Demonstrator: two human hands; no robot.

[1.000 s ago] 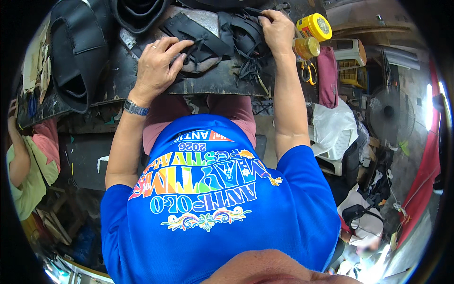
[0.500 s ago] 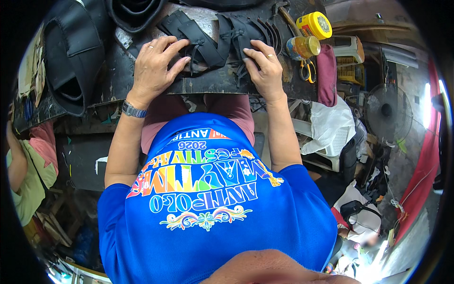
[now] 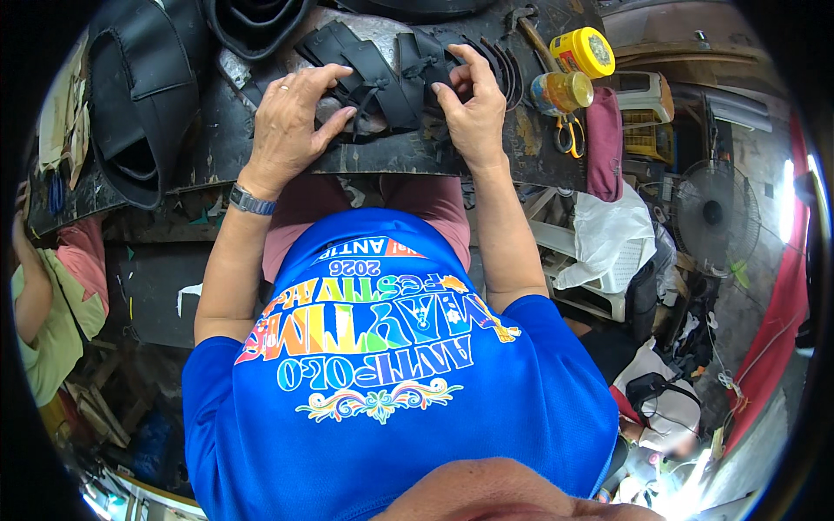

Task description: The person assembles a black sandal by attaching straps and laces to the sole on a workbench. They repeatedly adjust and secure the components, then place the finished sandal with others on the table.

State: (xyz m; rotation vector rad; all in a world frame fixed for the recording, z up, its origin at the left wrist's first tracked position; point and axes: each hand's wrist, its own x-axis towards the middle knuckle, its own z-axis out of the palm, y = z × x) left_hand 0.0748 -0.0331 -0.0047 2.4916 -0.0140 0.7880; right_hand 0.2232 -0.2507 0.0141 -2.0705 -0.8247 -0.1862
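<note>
A crowded dark workboard [image 3: 217, 156] leaves little open room: black strap pieces [image 3: 373, 74] fill its middle under the left hand [image 3: 291, 117] and right hand [image 3: 473, 108], with only a bare strip along the near edge between the wrists. Folded black rubber sheets [image 3: 130, 113] block the left side, while a hammer [image 3: 530, 30], two yellow-lidded jars [image 3: 573, 69] and orange-handled scissors [image 3: 569, 135] hem in the right, a maroon cloth [image 3: 605, 143] draped just beyond them.
</note>
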